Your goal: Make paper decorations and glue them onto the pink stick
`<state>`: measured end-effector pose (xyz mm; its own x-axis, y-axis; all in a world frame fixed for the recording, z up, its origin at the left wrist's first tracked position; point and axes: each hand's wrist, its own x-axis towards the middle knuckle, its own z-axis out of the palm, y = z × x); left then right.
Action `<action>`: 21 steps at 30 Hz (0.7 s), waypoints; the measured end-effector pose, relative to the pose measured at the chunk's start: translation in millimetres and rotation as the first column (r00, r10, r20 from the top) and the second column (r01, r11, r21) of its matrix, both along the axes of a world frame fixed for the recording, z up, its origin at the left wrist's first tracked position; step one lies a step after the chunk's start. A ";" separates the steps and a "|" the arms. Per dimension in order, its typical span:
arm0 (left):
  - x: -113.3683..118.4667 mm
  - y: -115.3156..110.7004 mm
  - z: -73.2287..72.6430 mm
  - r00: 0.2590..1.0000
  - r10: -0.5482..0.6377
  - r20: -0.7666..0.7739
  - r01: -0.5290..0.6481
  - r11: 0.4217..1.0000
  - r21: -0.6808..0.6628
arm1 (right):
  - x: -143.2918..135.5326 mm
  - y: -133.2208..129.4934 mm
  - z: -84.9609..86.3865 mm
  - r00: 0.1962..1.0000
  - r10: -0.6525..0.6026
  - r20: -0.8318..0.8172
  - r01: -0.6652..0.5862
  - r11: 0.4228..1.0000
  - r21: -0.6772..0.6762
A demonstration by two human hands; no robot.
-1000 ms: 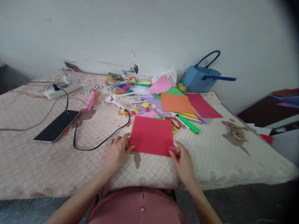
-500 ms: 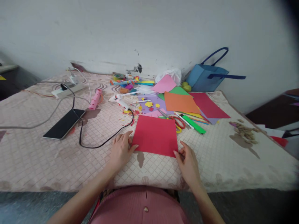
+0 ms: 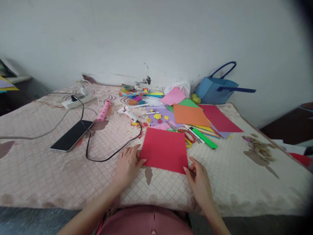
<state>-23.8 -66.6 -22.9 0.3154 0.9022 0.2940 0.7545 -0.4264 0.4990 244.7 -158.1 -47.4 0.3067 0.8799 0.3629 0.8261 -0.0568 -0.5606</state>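
A red sheet of craft paper (image 3: pixel 164 150) lies on the patterned tablecloth in front of me. My left hand (image 3: pixel 129 163) grips its near left corner, the thumb on top and the fingers at the side edge. At the near right corner, my right hand (image 3: pixel 198 178) pinches the sheet with its thumb over the edge and fingers curled. Just past the sheet's far right corner are red-handled scissors (image 3: pixel 189 135) and a green utility knife (image 3: pixel 204 138). A white glue gun (image 3: pixel 128 113) rests beyond the far left corner, its black cord trailing left.
Orange paper (image 3: pixel 192 115) and other coloured sheets are spread at the back right, near a blue bag (image 3: pixel 216 89). Left are a phone or tablet (image 3: pixel 72 135), a pink roll (image 3: pixel 104 111) and a power strip (image 3: pixel 79 101). Peanut-like pieces (image 3: pixel 260 148) lie right.
The camera has tilted up a little, so the whole scene sits lower in view. Both hands keep their places at the red sheet's corners.
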 end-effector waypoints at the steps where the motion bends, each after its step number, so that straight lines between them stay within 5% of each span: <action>1: 0.1 -0.3 -0.1 1.000 0.003 -0.001 -0.003 1.000 0.000 | 0.3 0.1 -0.4 1.000 -0.001 0.000 0.001 1.000 0.002; 15: -2.0 0.0 1.6 0.997 -0.006 0.077 0.008 1.000 -0.023 | 3.9 -3.9 5.4 0.994 0.088 -0.060 -0.090 0.995 -0.031; 21: -12.3 3.9 6.5 0.980 -0.172 0.098 0.179 0.982 -0.066 | 5.5 -7.3 10.9 0.987 0.144 -0.073 -0.149 0.986 -0.074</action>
<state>-36.1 -62.7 -16.3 0.4458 0.8556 0.2631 0.6207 -0.5073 0.5979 250.2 -165.4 -36.5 0.1939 0.9420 0.2738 0.7894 0.0159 -0.6136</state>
